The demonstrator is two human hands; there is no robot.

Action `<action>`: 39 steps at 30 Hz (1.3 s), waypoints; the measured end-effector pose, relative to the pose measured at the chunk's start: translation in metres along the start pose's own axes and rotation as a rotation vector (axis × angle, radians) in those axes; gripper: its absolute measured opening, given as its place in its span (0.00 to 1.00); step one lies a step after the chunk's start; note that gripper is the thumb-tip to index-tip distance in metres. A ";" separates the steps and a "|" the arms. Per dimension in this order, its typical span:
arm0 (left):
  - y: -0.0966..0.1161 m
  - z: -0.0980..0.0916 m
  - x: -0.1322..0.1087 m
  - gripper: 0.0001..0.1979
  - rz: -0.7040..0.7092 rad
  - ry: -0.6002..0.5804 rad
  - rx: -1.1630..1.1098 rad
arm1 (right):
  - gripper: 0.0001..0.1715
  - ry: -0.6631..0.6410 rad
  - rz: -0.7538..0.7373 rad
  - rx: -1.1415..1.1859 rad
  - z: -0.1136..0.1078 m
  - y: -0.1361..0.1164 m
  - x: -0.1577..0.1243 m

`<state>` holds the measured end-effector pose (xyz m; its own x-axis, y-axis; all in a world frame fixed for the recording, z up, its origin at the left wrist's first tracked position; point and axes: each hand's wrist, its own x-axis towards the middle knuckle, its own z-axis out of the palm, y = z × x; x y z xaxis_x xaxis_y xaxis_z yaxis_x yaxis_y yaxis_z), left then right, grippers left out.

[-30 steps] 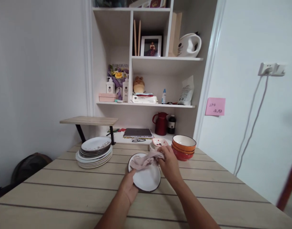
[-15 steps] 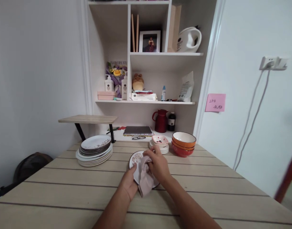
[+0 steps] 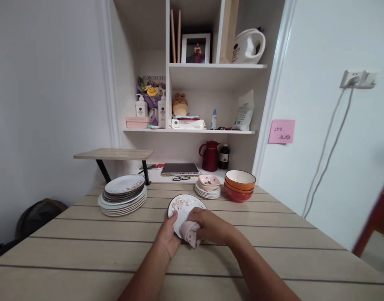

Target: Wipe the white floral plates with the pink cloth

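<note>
A white plate (image 3: 184,206) with a floral pattern and a dark rim lies on the wooden table (image 3: 273,251) in front of me. My left hand (image 3: 168,237) grips the plate's near left edge, thumb on top. My right hand (image 3: 210,225) is closed on a bunched pale pink cloth (image 3: 190,232) and presses it onto the near part of the plate.
A stack of plates (image 3: 123,199) stands at the left. Small dishes (image 3: 208,188) and stacked orange and red bowls (image 3: 240,185) stand behind the plate. Beyond are shelves with a red jug (image 3: 209,155), bottles and a notebook (image 3: 179,168). A small raised shelf (image 3: 113,154) is at the left.
My right hand has dragged the cloth from the plate's far edge towards me across the plate. The floral far half of the plate now shows. The view has tilted down slightly.
</note>
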<state>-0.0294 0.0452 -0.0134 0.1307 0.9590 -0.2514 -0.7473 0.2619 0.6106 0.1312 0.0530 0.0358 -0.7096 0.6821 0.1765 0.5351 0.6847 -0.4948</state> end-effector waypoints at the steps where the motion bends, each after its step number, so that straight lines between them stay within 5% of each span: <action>1: 0.000 0.001 0.000 0.23 -0.001 0.000 0.006 | 0.16 0.030 0.020 0.057 -0.002 0.002 0.001; 7: 0.000 0.007 -0.008 0.27 0.024 -0.024 0.074 | 0.31 0.624 0.363 0.147 -0.006 0.018 0.007; 10: 0.000 0.009 -0.010 0.27 0.035 -0.041 0.108 | 0.32 0.556 0.452 -0.049 0.000 0.020 0.010; 16: 0.000 0.007 -0.006 0.26 0.037 -0.080 0.132 | 0.15 0.530 0.391 -0.377 0.009 0.016 0.016; 20: -0.001 0.005 -0.007 0.27 0.056 -0.080 0.126 | 0.13 0.517 0.382 -0.344 0.012 0.014 0.020; 25: -0.002 0.004 -0.008 0.29 0.078 -0.080 0.120 | 0.23 0.495 0.477 -0.301 0.010 0.013 0.024; 29: -0.003 0.003 -0.006 0.31 0.109 -0.129 0.125 | 0.15 0.533 0.528 -0.272 0.013 0.013 0.030; 39: -0.004 0.002 -0.001 0.29 0.145 -0.097 0.241 | 0.15 0.743 0.296 -0.046 0.027 0.023 0.051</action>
<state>-0.0254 0.0436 -0.0141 0.1047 0.9911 -0.0825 -0.5880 0.1286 0.7986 0.0951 0.0965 0.0103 -0.0527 0.8186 0.5720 0.6836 0.4472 -0.5769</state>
